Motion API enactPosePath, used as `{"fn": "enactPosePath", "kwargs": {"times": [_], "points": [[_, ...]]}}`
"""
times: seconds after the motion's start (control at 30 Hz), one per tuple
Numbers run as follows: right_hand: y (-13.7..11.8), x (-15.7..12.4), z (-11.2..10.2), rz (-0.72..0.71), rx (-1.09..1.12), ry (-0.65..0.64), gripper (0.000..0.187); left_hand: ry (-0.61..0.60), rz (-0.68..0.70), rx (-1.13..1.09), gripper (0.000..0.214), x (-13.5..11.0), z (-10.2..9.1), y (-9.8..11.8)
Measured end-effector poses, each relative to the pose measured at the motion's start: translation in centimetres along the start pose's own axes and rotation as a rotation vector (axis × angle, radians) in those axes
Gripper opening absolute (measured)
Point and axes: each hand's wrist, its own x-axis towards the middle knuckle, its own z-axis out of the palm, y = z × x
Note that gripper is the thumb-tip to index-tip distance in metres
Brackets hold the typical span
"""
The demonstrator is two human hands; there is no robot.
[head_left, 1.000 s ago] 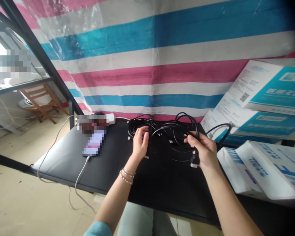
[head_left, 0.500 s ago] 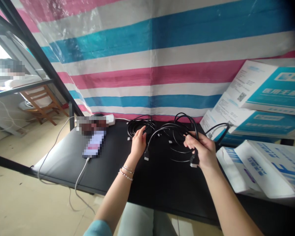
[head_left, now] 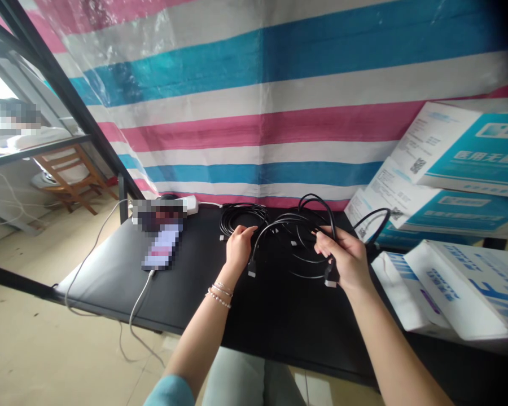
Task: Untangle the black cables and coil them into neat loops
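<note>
A loose bundle of black cable (head_left: 294,217) arches up from the desk, and my right hand (head_left: 345,254) is closed around its right side. A black plug with a pale metal end (head_left: 331,276) hangs just below those fingers. To the left, my left hand (head_left: 239,246) is at the front of a coiled black cable (head_left: 237,210), fingers stretched to the right. Nothing shows in its grasp, though the thumb side is partly hidden. Between the hands, another cable plug (head_left: 252,267) dangles from the bundle's left end.
The black desk (head_left: 275,321) carries a phone (head_left: 164,248) on a white charging cord, beside a white power strip (head_left: 189,205). Cartons (head_left: 457,169) and white boxes (head_left: 465,287) crowd the right side. Striped sheeting (head_left: 258,124) hangs behind. A person sits far left near a wooden chair (head_left: 70,169).
My left hand has drawn slightly toward me, its fingers turning from upward to rightward. My right hand, still on the black cable, has shifted a little left.
</note>
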Motion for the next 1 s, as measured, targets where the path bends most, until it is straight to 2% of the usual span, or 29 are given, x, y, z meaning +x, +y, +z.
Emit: {"fn": "enactPosePath", "kwargs": {"times": [0.13,0.27,0.43,0.73,1.0], "points": [[0.0,0.0,0.0,-0.003,-0.025,0.007,0.021,-0.016,0.000,0.022,0.035,-0.1,0.0,0.0],[0.0,-0.1,0.1,0.004,-0.028,-0.003,0.021,0.036,0.012,0.032,0.034,-0.1,-0.3,-0.1],[-0.1,-0.1,0.2,0.005,-0.042,-0.005,0.020,0.112,0.002,0.007,0.019,-0.1,-0.6,-0.3],[-0.3,-0.2,0.4,0.021,-0.053,-0.012,0.020,0.181,-0.104,0.064,0.024,-0.1,-0.9,-0.6],[-0.3,-0.2,0.4,0.020,-0.040,-0.011,0.017,0.214,-0.148,0.053,0.020,0.1,-0.2,-1.5]]}}
